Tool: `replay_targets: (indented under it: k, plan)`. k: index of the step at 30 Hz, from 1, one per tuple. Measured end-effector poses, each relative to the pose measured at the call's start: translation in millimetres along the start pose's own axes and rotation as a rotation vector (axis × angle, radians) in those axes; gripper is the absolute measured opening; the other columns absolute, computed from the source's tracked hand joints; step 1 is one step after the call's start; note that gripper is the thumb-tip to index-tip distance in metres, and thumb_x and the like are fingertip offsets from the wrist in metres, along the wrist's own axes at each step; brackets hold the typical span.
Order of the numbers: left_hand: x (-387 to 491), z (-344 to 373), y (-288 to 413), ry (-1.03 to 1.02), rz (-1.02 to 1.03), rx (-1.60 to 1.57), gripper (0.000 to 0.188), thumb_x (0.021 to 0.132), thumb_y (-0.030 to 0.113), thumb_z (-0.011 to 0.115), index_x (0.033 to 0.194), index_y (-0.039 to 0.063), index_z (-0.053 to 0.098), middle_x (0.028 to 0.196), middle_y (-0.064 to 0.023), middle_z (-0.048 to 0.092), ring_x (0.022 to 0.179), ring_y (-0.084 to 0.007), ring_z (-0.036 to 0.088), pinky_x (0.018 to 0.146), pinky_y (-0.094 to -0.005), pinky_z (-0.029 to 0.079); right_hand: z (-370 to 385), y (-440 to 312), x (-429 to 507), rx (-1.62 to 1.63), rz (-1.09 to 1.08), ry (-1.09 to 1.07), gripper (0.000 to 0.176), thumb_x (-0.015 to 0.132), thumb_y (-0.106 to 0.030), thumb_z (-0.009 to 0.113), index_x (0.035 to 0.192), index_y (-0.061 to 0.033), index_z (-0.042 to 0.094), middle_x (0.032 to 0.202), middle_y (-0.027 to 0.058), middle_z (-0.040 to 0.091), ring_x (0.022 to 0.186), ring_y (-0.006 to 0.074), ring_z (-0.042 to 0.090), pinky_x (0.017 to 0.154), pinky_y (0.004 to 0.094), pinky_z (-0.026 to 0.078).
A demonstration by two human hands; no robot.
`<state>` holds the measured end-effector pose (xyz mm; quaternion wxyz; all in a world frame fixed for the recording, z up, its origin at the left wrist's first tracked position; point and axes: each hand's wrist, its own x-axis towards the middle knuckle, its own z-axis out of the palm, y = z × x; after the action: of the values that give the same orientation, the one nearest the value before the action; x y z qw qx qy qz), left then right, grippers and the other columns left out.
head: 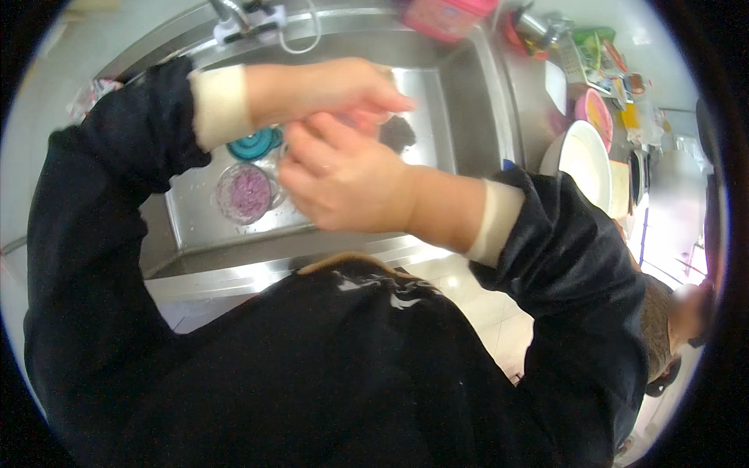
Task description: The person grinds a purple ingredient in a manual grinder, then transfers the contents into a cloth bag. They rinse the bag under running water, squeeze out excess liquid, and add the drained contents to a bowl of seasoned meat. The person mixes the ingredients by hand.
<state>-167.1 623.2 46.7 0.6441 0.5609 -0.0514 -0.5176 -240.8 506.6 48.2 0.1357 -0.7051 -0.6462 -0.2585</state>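
My left hand (pixel 357 90) reaches in from the left above the sink, palm down and blurred. Just below it is my right hand (pixel 348 175), its curled fingers meeting the underside of the left. A faint purplish patch shows between them, but I cannot tell whether it is a held thing. Under the hands lies a steel sink basin (pixel 433 117). In the basin, left of my right hand, stands a clear round container (pixel 244 193) with purple, frothy-looking contents. A teal round lid-like piece (pixel 253 146) lies behind it, partly hidden by my left cuff.
A metal faucet (pixel 234 16) and a white cord (pixel 304 44) are at the back left. A pink container (pixel 447 17) sits on the back rim. On the right counter are a white basin (pixel 585 164) and a pink bowl (pixel 595 117). A person's head (pixel 658 327) shows at far right.
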Motion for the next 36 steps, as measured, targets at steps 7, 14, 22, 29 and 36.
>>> replay_targets:
  k: [7, 14, 22, 29, 36]
  plan:
    - [31.1, 16.9, -19.3, -0.043, 0.033, 0.446, 0.036, 0.087, 0.025, 0.063, 0.058, 0.007, 0.049, 0.052, 0.0004, 0.045, 0.046, -0.0095, 0.039, 0.044, -0.0275, 0.033, 6.9, -17.3, -20.6, 0.018, 0.000, -0.264, 0.023, 0.060, -0.023, 0.062, 0.070, -0.0029, 0.067, 0.079, 0.0084, 0.056, 0.086, 0.0324, 0.053, 0.084, 0.0437, 0.044]
    - [59.1, 15.9, -37.0, 0.039, -0.005, 0.657, 0.035, 0.086, 0.029, 0.064, 0.066, 0.001, 0.059, 0.055, -0.0056, 0.052, 0.049, -0.0163, 0.048, 0.047, -0.0356, 0.040, 45.6, -23.9, -53.1, 0.075, 0.095, -0.343, 0.026, 0.065, -0.030, 0.059, 0.069, -0.0066, 0.070, 0.085, 0.0082, 0.064, 0.093, 0.0302, 0.056, 0.092, 0.0433, 0.042]
    - [78.2, -1.7, -66.3, 0.393, 0.065, 0.521, 0.033, 0.085, 0.028, 0.067, 0.067, 0.001, 0.058, 0.060, -0.0064, 0.053, 0.054, -0.0182, 0.050, 0.053, -0.0350, 0.044, 49.7, -17.0, -78.1, 0.127, 0.062, -0.444, 0.008, 0.070, -0.014, 0.061, 0.073, -0.0085, 0.066, 0.086, 0.0065, 0.064, 0.106, 0.0261, 0.056, 0.088, 0.0421, 0.049]
    - [70.3, -49.7, -102.7, 0.903, 0.425, -0.410, 0.023, 0.082, 0.015, 0.071, 0.071, 0.009, 0.053, 0.065, -0.0013, 0.049, 0.059, -0.0160, 0.050, 0.061, -0.0323, 0.051, 32.2, -19.9, -128.2, 0.502, 0.757, 0.063, 0.012, 0.076, -0.008, 0.061, 0.081, -0.0104, 0.072, 0.089, 0.0059, 0.071, 0.120, 0.0213, 0.054, 0.097, 0.0361, 0.047]
    - [80.1, -29.4, -140.4, 1.206, 0.190, -0.661, 0.016, 0.094, 0.021, 0.055, 0.088, 0.007, 0.050, 0.071, -0.0058, 0.046, 0.066, -0.0237, 0.052, 0.067, -0.0475, 0.053, 65.3, -83.1, -211.7, 0.076, 1.539, -0.715, 0.061, 0.074, -0.016, 0.074, 0.131, -0.0115, 0.053, 0.141, 0.0188, 0.043, 0.128, 0.0368, 0.044, 0.106, 0.0412, 0.038]
